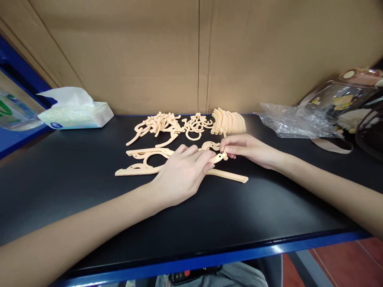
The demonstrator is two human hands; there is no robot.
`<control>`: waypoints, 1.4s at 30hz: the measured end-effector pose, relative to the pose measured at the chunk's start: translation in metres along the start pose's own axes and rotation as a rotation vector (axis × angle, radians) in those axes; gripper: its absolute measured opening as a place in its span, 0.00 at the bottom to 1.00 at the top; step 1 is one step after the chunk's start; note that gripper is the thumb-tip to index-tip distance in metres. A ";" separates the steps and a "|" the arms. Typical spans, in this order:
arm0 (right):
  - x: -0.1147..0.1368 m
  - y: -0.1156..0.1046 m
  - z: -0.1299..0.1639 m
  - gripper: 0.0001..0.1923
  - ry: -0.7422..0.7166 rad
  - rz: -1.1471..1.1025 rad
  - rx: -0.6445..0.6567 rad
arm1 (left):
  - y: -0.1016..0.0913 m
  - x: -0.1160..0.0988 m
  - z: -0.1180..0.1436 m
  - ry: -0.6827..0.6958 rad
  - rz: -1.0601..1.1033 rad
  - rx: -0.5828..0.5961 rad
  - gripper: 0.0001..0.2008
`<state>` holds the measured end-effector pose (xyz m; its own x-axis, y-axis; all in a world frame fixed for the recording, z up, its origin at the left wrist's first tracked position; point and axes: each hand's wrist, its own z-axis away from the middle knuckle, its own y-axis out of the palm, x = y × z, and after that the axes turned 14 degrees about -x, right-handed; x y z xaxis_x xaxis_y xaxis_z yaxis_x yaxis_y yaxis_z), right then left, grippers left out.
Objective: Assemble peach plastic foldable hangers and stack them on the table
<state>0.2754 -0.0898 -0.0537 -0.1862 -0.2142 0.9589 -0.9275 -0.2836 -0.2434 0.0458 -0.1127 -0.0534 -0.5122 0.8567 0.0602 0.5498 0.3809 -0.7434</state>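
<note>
Hands meeting over a peach plastic hanger (143, 161) lying flat on the black counter (74, 175): left hand (182, 175) presses it steady, right hand (248, 149) pinches a small clip piece (220, 156) at its middle, loose hooks (167, 125) piled just behind it.

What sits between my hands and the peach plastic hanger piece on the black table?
Nothing visible. The left hand rests on the hanger piece and the right hand pinches its small end part.

Bare forearms, no sleeves, grey trousers (236, 277)
</note>
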 end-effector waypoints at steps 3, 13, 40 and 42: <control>0.000 0.001 0.000 0.10 -0.011 0.029 0.000 | 0.001 0.001 0.001 0.014 -0.001 -0.018 0.11; 0.007 0.003 0.001 0.13 -0.046 0.133 -0.010 | 0.004 0.003 0.001 0.111 -0.094 -0.048 0.11; 0.000 -0.006 -0.001 0.12 -0.019 0.029 0.095 | 0.004 0.003 0.001 0.136 -0.103 -0.062 0.10; 0.001 -0.005 -0.001 0.12 -0.021 0.035 0.091 | 0.004 0.003 0.001 0.138 -0.094 -0.058 0.10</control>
<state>0.2797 -0.0877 -0.0518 -0.2105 -0.2448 0.9465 -0.8871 -0.3591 -0.2901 0.0465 -0.1090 -0.0570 -0.4701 0.8543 0.2216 0.5425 0.4777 -0.6910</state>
